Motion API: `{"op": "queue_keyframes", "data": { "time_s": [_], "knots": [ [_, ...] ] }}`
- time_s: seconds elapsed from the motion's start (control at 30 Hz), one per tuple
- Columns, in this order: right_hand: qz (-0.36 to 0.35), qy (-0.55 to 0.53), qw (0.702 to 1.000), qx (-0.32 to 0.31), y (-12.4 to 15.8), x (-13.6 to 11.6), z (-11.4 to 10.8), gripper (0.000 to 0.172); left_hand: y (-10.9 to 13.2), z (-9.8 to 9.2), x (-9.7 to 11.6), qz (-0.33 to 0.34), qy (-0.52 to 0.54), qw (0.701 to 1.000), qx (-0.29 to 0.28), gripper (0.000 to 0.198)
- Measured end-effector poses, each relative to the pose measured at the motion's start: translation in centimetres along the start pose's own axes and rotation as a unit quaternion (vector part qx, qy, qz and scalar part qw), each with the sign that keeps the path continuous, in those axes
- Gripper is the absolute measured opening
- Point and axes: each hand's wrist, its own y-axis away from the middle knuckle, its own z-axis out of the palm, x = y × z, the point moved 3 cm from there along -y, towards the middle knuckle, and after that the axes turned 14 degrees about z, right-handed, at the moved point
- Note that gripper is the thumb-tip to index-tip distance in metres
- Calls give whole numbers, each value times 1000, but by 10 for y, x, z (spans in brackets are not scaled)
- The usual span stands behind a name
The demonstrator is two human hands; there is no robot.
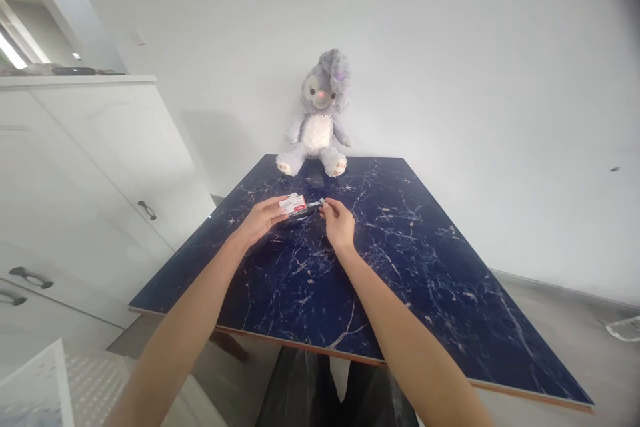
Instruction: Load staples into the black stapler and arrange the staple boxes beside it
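My left hand [260,219] is closed on a small white and red box [293,204], held just above the dark blue marble table [410,260]. A dark flat object [300,214] lies under the box; I cannot make out what it is. My right hand [339,221] pinches the end of a thin dark piece [316,203] that sticks out from the box's right side. Both hands meet near the middle of the table.
A grey and white plush rabbit [320,117] sits against the wall at the table's far edge. White cabinets with dark handles [100,200] stand to the left. A white sheet [35,387] lies at the lower left.
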Motion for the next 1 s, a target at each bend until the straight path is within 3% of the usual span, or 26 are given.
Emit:
{"op": "queue_keyframes", "data": {
  "time_s": [0.13, 0.33, 0.47, 0.87, 1.0],
  "knots": [
    [-84, 88, 992, 5, 10, -16, -2, 32, 1, 5, 0, -8, 24, 998, -52, 45],
    [-213, 194, 957, -21, 25, -33, 1, 33, 0, 0, -7, -30, -14, 999, -38, 40],
    [-214, 220, 950, -62, 27, -32, 3, 33, -1, -3, -11, -34, -67, 997, -19, 34],
    [-237, 214, 945, -76, 28, -29, 5, 32, 3, 4, -8, -21, -109, 993, -31, 33],
    [-151, 161, 973, -74, 19, -21, 4, 26, 3, 1, -10, -37, -104, 992, -58, 36]
  ]
}}
